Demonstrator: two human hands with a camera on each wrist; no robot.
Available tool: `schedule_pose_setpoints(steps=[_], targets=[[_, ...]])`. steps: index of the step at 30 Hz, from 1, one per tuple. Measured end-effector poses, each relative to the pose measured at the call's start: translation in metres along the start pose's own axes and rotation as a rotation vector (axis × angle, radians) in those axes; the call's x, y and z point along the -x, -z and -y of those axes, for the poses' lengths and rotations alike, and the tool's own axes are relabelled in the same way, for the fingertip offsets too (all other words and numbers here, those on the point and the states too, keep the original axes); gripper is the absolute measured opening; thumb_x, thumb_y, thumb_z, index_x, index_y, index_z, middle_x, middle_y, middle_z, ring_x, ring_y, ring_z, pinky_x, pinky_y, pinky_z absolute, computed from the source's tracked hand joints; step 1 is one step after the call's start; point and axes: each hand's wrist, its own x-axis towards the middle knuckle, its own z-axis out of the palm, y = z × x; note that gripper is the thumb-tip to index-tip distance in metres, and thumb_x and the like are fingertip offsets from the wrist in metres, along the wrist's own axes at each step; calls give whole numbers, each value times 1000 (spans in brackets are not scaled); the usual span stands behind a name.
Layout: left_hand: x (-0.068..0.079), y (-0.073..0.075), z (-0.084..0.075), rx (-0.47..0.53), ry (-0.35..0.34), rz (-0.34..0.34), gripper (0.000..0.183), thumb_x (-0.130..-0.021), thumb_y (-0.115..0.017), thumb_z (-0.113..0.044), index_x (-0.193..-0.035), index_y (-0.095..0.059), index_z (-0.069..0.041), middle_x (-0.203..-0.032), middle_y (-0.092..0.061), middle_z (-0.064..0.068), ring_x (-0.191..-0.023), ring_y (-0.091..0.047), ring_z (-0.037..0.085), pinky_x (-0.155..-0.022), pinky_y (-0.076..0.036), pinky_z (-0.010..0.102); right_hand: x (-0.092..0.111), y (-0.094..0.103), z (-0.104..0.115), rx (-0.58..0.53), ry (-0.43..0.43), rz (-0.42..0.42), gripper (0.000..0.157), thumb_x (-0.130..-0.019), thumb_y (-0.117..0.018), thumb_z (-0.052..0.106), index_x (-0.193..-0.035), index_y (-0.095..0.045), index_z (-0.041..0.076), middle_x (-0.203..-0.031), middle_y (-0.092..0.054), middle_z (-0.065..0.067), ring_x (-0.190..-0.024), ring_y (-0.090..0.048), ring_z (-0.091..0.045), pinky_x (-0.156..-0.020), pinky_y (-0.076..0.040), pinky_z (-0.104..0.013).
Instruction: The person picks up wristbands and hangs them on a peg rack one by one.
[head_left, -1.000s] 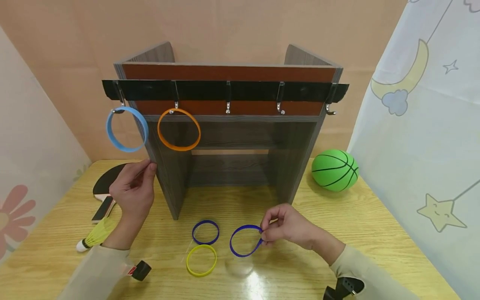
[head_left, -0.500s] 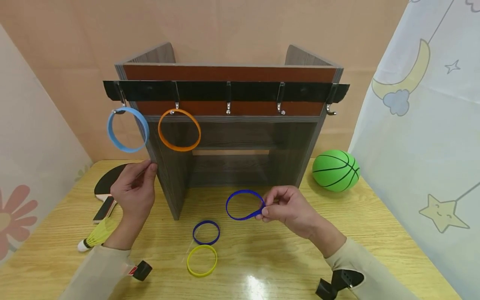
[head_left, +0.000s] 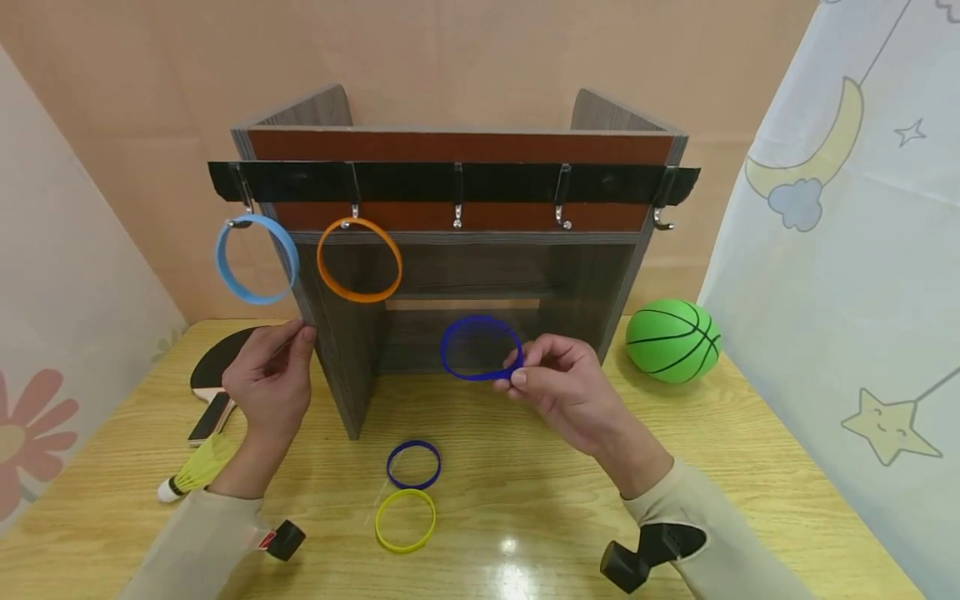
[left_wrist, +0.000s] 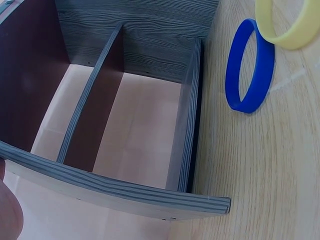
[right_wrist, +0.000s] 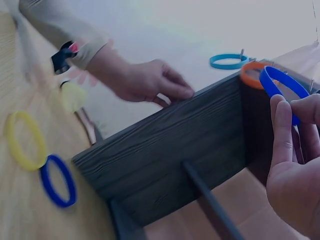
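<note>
My right hand (head_left: pixel 573 387) pinches a blue silicone wristband (head_left: pixel 444 354) between thumb and fingers, holding it up in front of the shelf's lower opening. My left hand (head_left: pixel 270 371) grips the front edge of the left side panel of the grey wooden shelf (right_wrist: pixel 175 135). From hooks on the shelf's black strip (head_left: pixel 510 183) hang a light blue wristband (head_left: pixel 221 258) at far left and an orange wristband (head_left: pixel 321 267) beside it. On the table, another blue wristband (left_wrist: pixel 232 75) lies touching a yellow wristband (head_left: pixel 378 533).
Three hooks carry nothing: the middle hook (head_left: pixel 457 218), a hook (head_left: pixel 562 218) right of it, and the far-right hook (head_left: pixel 662 222). A green ball (head_left: pixel 672 342) sits at right. A table tennis bat (head_left: pixel 213 417) and a shuttlecock (head_left: pixel 195 471) lie at left.
My right hand has lifted the blue wristband up and away from low over the table, slightly leftward, to the shelf opening. My left hand stays where it was.
</note>
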Motion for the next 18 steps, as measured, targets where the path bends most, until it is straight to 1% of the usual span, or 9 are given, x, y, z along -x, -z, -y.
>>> schedule_pose_setpoints(steps=[3, 7, 10, 13, 18], targets=[[1, 1, 0, 0, 6, 0, 18, -79, -75, 0, -84, -68, 16, -73, -66, 18, -67, -61, 7, -62, -48, 14, -9, -6, 5, -13, 44, 10, 23, -84, -52, -19, -85, -66, 0, -92, -61, -13, -83, -68, -23, -73, -54, -25], [2, 2, 1, 7, 10, 2, 18, -79, -75, 1, -84, -68, 16, -74, -66, 18, -68, -62, 8, -63, -49, 14, -21, -16, 13, -19, 75, -11, 16, -85, -58, -15, -84, -66, -1, -91, -61, -13, -83, -68, -24, -74, -54, -26], [2, 2, 2, 13, 8, 5, 18, -79, -75, 2, -83, -68, 17, -73, -65, 18, -68, -62, 9, -63, -49, 14, -29, -25, 19, -19, 88, -54, 16, -84, -58, -14, -82, -66, -1, -88, -63, -13, -81, -68, -24, -74, -54, -26], [1, 1, 3, 22, 7, 6, 17, -79, -75, 3, -83, -67, 17, -73, -65, 18, -68, -62, 9, -63, -49, 15, -37, -34, 23, -17, 104, -100, 20, -84, -54, -16, -80, -65, 0, -86, -64, -13, -81, -68, -23, -75, -53, -26], [0, 1, 2, 43, 14, 5, 17, -78, -75, 4, -84, -67, 18, -74, -65, 18, -69, -63, 10, -66, -50, 16, -47, -42, 25, -30, 106, -173, 22, -83, -52, -17, -78, -65, 0, -84, -64, -13, -80, -68, -25, -75, -53, -26]])
